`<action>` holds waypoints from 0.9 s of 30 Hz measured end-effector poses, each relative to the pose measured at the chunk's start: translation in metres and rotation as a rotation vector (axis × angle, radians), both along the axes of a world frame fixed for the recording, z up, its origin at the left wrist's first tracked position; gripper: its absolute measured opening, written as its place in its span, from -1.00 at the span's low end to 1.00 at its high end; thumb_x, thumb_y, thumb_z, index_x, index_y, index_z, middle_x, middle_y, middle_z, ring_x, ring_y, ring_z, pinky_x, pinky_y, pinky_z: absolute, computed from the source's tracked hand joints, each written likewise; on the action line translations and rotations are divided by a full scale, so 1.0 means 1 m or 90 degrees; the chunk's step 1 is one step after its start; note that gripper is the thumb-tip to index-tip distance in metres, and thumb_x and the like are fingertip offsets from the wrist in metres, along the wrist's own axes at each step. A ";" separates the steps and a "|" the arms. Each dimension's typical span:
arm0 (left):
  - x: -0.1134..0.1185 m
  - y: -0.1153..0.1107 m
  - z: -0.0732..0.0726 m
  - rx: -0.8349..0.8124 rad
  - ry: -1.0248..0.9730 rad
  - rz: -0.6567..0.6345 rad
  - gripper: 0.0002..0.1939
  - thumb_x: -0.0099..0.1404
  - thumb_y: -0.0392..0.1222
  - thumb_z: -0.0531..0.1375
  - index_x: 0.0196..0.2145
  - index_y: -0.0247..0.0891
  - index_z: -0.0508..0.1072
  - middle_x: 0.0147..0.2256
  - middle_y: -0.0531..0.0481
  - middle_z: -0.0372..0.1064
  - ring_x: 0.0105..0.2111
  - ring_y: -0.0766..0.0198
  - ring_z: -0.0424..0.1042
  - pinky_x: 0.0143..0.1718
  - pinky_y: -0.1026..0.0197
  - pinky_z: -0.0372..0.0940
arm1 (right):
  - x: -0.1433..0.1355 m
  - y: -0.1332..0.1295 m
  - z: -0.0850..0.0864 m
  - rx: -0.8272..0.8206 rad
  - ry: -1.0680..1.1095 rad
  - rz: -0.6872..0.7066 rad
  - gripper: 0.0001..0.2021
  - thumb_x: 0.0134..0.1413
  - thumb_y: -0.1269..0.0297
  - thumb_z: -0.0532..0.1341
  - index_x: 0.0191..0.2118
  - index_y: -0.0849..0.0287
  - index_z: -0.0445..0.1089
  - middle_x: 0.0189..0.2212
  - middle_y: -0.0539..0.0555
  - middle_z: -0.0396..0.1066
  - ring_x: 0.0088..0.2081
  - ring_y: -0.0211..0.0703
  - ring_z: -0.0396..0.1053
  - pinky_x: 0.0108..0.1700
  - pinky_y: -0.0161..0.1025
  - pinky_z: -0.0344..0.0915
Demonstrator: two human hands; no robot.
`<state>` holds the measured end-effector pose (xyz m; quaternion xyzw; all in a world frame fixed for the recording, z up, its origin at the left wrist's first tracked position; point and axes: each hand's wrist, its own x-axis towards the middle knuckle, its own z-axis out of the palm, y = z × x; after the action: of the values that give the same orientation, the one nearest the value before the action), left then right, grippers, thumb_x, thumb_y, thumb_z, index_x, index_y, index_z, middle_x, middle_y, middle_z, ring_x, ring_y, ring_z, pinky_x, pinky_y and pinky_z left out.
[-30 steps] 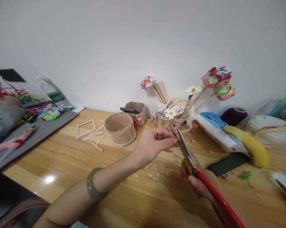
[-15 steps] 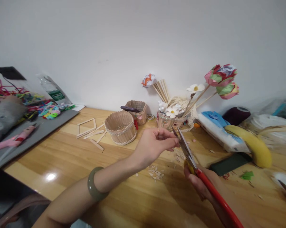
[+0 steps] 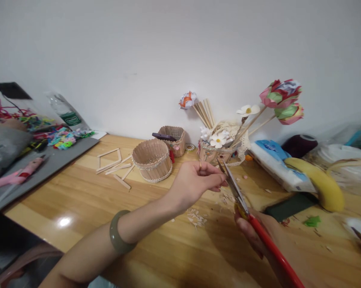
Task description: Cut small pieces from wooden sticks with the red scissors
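My right hand [image 3: 255, 228] grips a pair of scissors [image 3: 239, 196] with a long red handle and a yellow part near the pivot. Their blades point up and away, slightly parted. At the blades, my left hand [image 3: 195, 182] is closed in a pinch, the fingertips touching or nearly touching the metal. Whatever lies between those fingertips is too small and hidden to make out. Below both hands, small pale wood chips [image 3: 197, 218] are scattered over the wooden table [image 3: 87, 212].
Behind my left hand stand a round stick basket [image 3: 153, 162] and a basket with a dark phone [image 3: 164, 137] on it. A basket of flowers [image 3: 218, 154] is further right. Tissues [image 3: 281, 164], a banana [image 3: 318, 182] and a pink glue gun [image 3: 21, 176] flank the workspace. Another person's sleeve [image 3: 8, 144] shows left.
My hands stay almost in place. The scissor blades look a little closer together, and the right hand's fingers have shifted slightly on the handles.
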<state>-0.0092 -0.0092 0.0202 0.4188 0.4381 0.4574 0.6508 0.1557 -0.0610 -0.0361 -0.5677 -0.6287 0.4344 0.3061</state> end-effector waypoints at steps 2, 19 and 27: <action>0.000 0.000 0.000 -0.001 -0.001 0.003 -0.89 0.00 -0.41 0.25 -0.62 -0.38 0.41 -0.63 0.06 0.38 -0.59 0.45 0.34 -0.47 0.34 0.30 | 0.000 -0.001 0.001 -0.004 -0.006 -0.005 -0.48 -0.14 -0.31 0.11 -0.62 0.07 0.06 -0.77 -0.15 -0.01 -0.73 -0.33 -0.07 -0.69 -0.29 -0.15; -0.003 0.002 0.002 0.018 0.060 0.020 -0.92 -0.02 -0.44 0.23 -0.60 -0.38 0.43 -0.62 0.07 0.36 -0.57 0.44 0.33 -0.51 0.37 0.27 | 0.003 0.006 0.005 0.003 -0.160 0.014 -0.60 -0.13 -0.15 0.11 -0.61 0.10 0.13 -0.66 -0.02 0.17 -0.56 -0.16 0.10 -0.52 -0.27 0.02; -0.003 0.003 0.002 -0.008 0.038 0.011 -0.90 0.00 -0.45 0.24 -0.61 -0.39 0.43 -0.66 0.08 0.38 -0.62 0.47 0.32 -0.51 0.39 0.27 | 0.006 0.003 0.001 -0.024 -0.089 0.079 -0.66 0.03 -0.08 0.05 -0.52 0.09 0.19 -0.65 -0.08 0.09 -0.62 -0.23 0.03 -0.61 -0.30 -0.03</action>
<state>-0.0120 -0.0063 0.0224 0.4244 0.4637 0.4472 0.6363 0.1620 -0.0579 -0.0351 -0.5625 -0.6738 0.4239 0.2233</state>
